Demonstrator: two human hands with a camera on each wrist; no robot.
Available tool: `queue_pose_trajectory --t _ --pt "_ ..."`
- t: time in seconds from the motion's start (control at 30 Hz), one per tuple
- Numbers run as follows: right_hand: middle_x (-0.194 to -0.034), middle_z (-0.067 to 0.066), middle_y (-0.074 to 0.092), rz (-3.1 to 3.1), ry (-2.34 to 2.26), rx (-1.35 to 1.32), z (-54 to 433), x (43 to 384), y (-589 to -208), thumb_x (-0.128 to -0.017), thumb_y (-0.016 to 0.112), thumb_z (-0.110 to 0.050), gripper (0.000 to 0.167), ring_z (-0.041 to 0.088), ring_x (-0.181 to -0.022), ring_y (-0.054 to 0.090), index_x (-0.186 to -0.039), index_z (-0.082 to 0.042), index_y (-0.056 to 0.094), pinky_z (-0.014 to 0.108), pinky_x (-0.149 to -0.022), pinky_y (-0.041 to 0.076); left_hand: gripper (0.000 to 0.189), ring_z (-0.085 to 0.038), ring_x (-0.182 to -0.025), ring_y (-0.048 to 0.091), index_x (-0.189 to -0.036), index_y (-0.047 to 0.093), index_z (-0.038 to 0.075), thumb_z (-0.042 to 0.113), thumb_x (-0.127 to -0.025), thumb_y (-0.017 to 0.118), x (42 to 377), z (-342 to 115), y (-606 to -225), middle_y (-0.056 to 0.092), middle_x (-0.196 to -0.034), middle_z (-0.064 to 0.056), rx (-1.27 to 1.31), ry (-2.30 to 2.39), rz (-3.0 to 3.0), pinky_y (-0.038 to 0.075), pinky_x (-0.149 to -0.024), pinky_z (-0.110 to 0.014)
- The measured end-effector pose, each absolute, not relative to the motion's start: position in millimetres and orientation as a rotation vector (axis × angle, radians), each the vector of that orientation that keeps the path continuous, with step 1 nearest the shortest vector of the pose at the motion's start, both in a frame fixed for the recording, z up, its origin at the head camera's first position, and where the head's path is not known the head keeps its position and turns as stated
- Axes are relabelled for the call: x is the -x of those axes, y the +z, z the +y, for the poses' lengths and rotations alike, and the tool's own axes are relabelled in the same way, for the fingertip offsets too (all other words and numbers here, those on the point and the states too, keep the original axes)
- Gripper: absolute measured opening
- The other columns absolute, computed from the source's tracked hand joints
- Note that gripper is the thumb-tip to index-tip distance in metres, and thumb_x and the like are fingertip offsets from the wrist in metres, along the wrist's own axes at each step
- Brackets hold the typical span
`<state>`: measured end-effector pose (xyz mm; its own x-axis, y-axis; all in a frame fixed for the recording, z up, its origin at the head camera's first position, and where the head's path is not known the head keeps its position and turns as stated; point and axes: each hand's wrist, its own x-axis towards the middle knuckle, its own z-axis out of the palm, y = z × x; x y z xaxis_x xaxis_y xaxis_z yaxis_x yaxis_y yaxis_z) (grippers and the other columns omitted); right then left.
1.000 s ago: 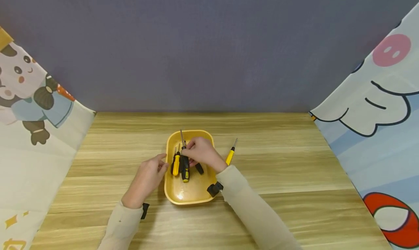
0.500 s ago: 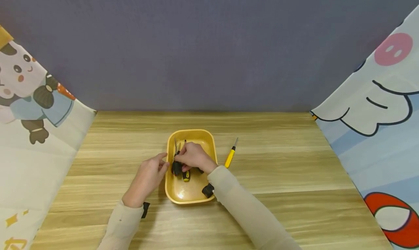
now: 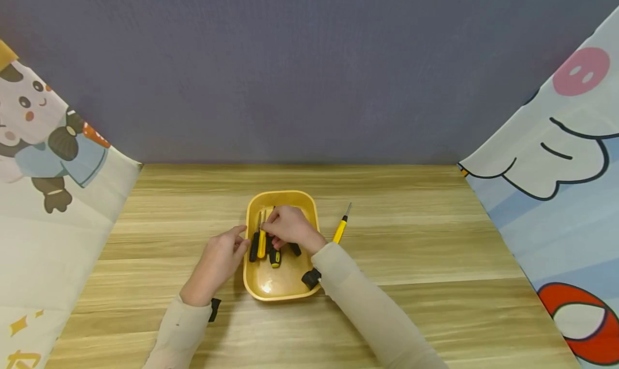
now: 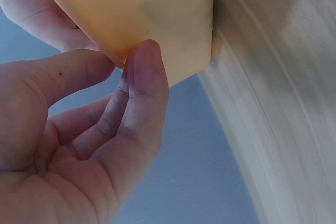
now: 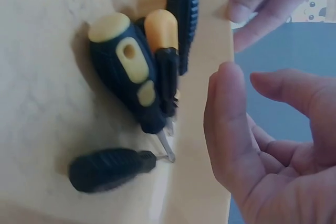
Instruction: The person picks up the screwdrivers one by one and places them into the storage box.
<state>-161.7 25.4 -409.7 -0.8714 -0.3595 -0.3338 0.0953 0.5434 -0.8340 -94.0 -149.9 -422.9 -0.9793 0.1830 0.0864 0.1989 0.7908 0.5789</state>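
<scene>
My left hand point(image 3: 223, 259) pinches the left rim of a yellow plastic basin point(image 3: 256, 287) between thumb and fingers, seen close in the left wrist view. Over the basin is my right hand point(image 3: 292, 226), its thumb and forefinger apart with nothing between them in the right wrist view. Below it lie several screwdrivers: a black-handled one point(image 3: 254, 247) along the left wall, a yellow-handled one point(image 3: 262, 244) beside that, a thick black-and-yellow one point(image 5: 123, 69), and another black-handled one point(image 5: 107, 170) lying crosswise. The right hand partly covers them in the head view.
Outside the basin, to its right, a yellow screwdriver point(image 3: 340, 230) with a black collar lies on the wood-grain table point(image 3: 411, 224). A grey panel point(image 3: 300, 73) stands behind the table, and printed cartoon sheets point(image 3: 546, 143) flank it.
My right hand carried a black-handled screwdriver left within the basin, let it go by the left wall, and drew back slightly right. The left hand stayed at the rim.
</scene>
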Motion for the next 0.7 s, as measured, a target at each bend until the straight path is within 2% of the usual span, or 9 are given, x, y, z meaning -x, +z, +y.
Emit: queue_pose_trajectory --t 0.27,0.53,0.7 --pt "-0.086 0.021 0.066 2.278 -1.378 0.255 45 166 -395 -0.090 0.064 -0.022 0.019 0.029 -0.064 0.066 -0.097 -0.005 0.062 0.043 -0.063 0.056 0.039 -0.015 -0.070 0.062 -0.125 0.054 -0.004 0.010 -0.090 0.063 93 -150 -421 0.068 -0.090 -0.011 0.276 -0.987 -2.959 0.051 -0.056 -0.023" --pt "-0.079 0.007 0.065 2.385 -1.383 0.248 78 171 -389 -0.089 0.065 -0.026 0.019 0.032 -0.073 0.066 -0.095 -0.008 0.064 0.043 -0.066 0.056 0.040 -0.014 -0.070 0.060 -0.127 0.053 -0.004 0.010 -0.091 0.062 92 -149 -420 0.068 -0.092 -0.011 0.241 -1.015 -2.987 0.050 -0.056 -0.023" --pt "-0.085 0.012 0.067 2.419 -1.381 0.209 101 172 -393 -0.089 0.065 -0.029 0.020 0.032 -0.076 0.066 -0.097 -0.010 0.064 0.040 -0.066 0.056 0.040 -0.013 -0.068 0.059 -0.127 0.053 -0.004 0.010 -0.090 0.062 92 -149 -420 0.068 -0.091 -0.011 0.232 -1.020 -2.992 0.049 -0.055 -0.022"
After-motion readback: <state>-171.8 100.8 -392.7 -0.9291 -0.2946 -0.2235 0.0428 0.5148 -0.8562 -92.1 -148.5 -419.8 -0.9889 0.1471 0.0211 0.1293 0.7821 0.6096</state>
